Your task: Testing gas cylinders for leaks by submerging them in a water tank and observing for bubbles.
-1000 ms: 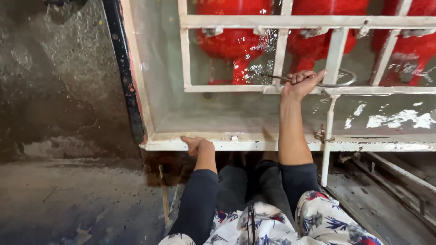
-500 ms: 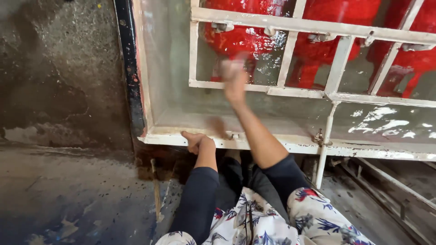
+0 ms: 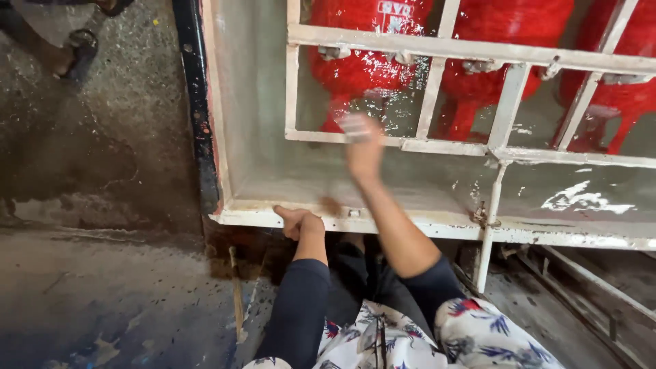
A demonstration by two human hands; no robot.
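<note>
My left hand (image 3: 299,221) rests on the lower ledge (image 3: 410,225) of a white-painted metal frame, with its fingers curled over the front edge. My right hand (image 3: 362,143) is raised in front of the frame's grille and is blurred by motion. It hovers at the lower horizontal bar (image 3: 451,145), near the grille's left end. Something pale shows at its fingertips, but I cannot tell whether it holds anything. Behind the bars stand three red cylinders (image 3: 369,61).
A black upright strip (image 3: 195,102) borders the frame on the left. Beyond it lies stained concrete floor (image 3: 89,171). Another person's sandalled foot (image 3: 72,58) shows at the top left. A thin stick (image 3: 236,294) lies on the floor by my left knee.
My right hand has left the bar near the grille's middle upright and swung left along it, now blurred. My left hand has stayed on the ledge.
</note>
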